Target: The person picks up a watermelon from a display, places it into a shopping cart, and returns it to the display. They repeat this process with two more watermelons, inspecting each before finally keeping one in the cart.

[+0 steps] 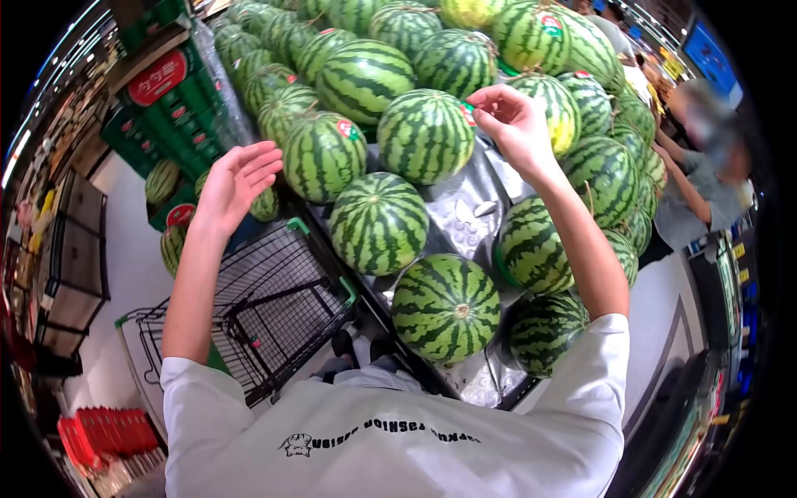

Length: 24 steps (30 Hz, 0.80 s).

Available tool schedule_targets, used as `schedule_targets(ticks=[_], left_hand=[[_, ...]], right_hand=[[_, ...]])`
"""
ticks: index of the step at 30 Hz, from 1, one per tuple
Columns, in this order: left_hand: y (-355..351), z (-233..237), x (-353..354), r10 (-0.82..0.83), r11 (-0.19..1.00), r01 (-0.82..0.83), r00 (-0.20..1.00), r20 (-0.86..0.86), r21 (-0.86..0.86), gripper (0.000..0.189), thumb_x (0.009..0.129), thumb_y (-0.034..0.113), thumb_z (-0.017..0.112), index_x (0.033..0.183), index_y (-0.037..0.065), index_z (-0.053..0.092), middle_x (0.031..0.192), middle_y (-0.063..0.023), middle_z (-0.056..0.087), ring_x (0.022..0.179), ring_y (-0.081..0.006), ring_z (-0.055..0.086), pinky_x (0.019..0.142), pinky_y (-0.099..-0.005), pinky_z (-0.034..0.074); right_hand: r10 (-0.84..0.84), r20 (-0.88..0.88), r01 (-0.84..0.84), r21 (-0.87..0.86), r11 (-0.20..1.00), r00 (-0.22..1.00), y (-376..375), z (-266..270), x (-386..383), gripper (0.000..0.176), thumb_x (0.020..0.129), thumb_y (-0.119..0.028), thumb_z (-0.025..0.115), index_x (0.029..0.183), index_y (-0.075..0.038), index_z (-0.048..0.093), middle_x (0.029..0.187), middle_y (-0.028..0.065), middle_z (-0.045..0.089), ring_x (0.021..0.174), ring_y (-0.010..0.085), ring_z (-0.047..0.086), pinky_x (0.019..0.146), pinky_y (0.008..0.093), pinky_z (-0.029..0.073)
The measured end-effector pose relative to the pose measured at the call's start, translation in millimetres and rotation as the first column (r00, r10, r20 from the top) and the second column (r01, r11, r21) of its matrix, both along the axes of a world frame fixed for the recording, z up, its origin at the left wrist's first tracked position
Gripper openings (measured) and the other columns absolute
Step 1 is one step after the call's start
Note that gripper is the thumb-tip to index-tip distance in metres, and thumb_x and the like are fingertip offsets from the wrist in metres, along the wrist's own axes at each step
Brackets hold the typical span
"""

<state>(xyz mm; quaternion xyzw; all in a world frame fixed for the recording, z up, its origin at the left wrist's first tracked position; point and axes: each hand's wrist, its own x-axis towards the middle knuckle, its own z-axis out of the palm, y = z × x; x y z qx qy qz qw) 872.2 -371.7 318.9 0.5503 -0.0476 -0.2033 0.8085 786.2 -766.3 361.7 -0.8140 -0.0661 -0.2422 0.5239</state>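
Observation:
My left hand (241, 181) is raised above the cart's far edge, its fingers stretched out and nothing in it. Closest to it is a striped watermelon (325, 158) with a red and green sticker. My right hand (516, 124) has thumb and index finger curled nearly together at the side of another watermelon (425, 137). Its fingertips are right by that melon's red and green sticker (468, 114); whether they grip anything is hard to see. Below lie two more watermelons, one dark-striped (379, 223) and one nearer me (446, 308).
A black wire shopping cart (274, 307) stands to my left, against the display. The silver display surface (465, 217) shows between the melons. Green cartons (170, 124) are stacked at the left. Another person (701, 178) is at the right, beyond the melon pile (465, 62).

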Motion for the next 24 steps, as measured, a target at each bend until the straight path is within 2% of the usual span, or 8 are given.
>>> schedule_targets(ticks=[6,9,12,17,19,22,23,24], left_hand=[[109.6,-14.6,-35.9,0.279,0.959,-0.277,0.959,-0.043,0.055,0.030,0.093,0.018,0.056,0.115,-0.001,0.060,0.109,-0.0108,0.068,0.096,-0.0182,0.065,0.081,-0.0293,0.053],[162.9,-31.9,-50.9,0.350,0.937,-0.347,0.933,-0.085,0.053,0.030,0.092,0.017,0.057,0.115,-0.001,0.060,0.110,-0.0117,0.067,0.097,-0.0192,0.065,0.082,-0.0299,0.052],[212.1,-43.3,-69.6,0.414,0.910,-0.409,0.902,-0.126,0.061,0.029,0.091,0.017,0.058,0.115,0.000,0.060,0.109,-0.0103,0.067,0.096,-0.0184,0.065,0.080,-0.0290,0.052],[298.2,-61.8,-94.5,0.469,0.882,-0.459,0.875,-0.118,0.105,0.031,0.091,0.019,0.058,0.116,0.001,0.059,0.109,-0.0089,0.066,0.097,-0.0176,0.064,0.081,-0.0282,0.051],[343.5,-77.5,-97.4,0.463,0.881,-0.447,0.882,-0.091,0.153,0.032,0.091,0.020,0.058,0.118,0.002,0.059,0.111,-0.0081,0.066,0.098,-0.0171,0.063,0.083,-0.0293,0.050],[415.9,-113.4,-102.7,0.462,0.679,-0.497,0.861,0.210,0.541,0.033,0.091,0.021,0.057,0.120,0.005,0.058,0.108,-0.0065,0.067,0.094,-0.0164,0.064,0.081,-0.0294,0.050],[448.2,-128.8,-104.6,0.262,0.380,-0.431,0.899,0.352,0.819,0.038,0.088,0.022,0.060,0.122,0.006,0.057,0.119,-0.0097,0.061,0.109,-0.0218,0.058,0.091,-0.0369,0.046],[460.4,-139.9,-115.9,0.164,0.080,-0.506,0.856,0.490,0.859,0.041,0.086,0.023,0.062,0.123,0.006,0.056,0.124,-0.0119,0.057,0.116,-0.0247,0.053,0.095,-0.0407,0.043]], right_hand=[[0.189,-0.027,-0.190,-0.093,0.977,0.982,71.3,-6.6,19.7,0.022,0.077,0.004,0.059,0.093,-0.005,0.070,0.078,-0.0016,0.062,0.067,0.0053,0.054,0.064,0.0222,0.047],[0.216,-0.152,-0.250,-0.260,0.933,0.965,97.8,1.0,17.2,0.026,0.075,0.009,0.054,0.096,-0.001,0.066,0.091,-0.0002,0.062,0.082,0.0052,0.056,0.073,0.0212,0.046],[0.236,-0.172,-0.288,-0.419,0.861,0.956,128.2,7.4,11.6,0.025,0.071,0.007,0.054,0.091,0.000,0.068,0.090,0.0021,0.062,0.072,0.0071,0.050,0.067,0.0225,0.043],[0.359,-0.234,-0.419,-0.309,0.854,0.904,182.1,-12.6,8.1,0.029,0.071,0.011,0.055,0.094,-0.002,0.068,0.096,0.0024,0.061,0.071,0.0070,0.047,0.066,0.0232,0.043],[0.433,-0.229,-0.486,-0.286,0.826,0.872,210.1,-18.4,1.0,0.034,0.069,0.010,0.053,0.096,-0.003,0.068,0.100,0.0067,0.062,0.087,0.0140,0.058,0.079,0.0273,0.048],[0.522,-0.239,-0.573,-0.392,0.720,0.819,257.5,-28.2,-23.2,0.043,0.067,0.008,0.054,0.105,-0.009,0.067,0.118,0.0101,0.060,0.112,0.0249,0.056,0.093,0.0357,0.048],[0.529,-0.262,-0.590,-0.390,0.707,0.807,272.1,-39.8,-28.8,0.042,0.068,0.007,0.055,0.105,-0.009,0.067,0.116,0.0098,0.061,0.109,0.0244,0.057,0.091,0.0354,0.048],[0.535,-0.284,-0.606,-0.389,0.694,0.795,285.4,-54.6,-33.7,0.041,0.068,0.007,0.055,0.104,-0.008,0.067,0.114,0.0096,0.062,0.107,0.0239,0.058,0.090,0.0351,0.049]])
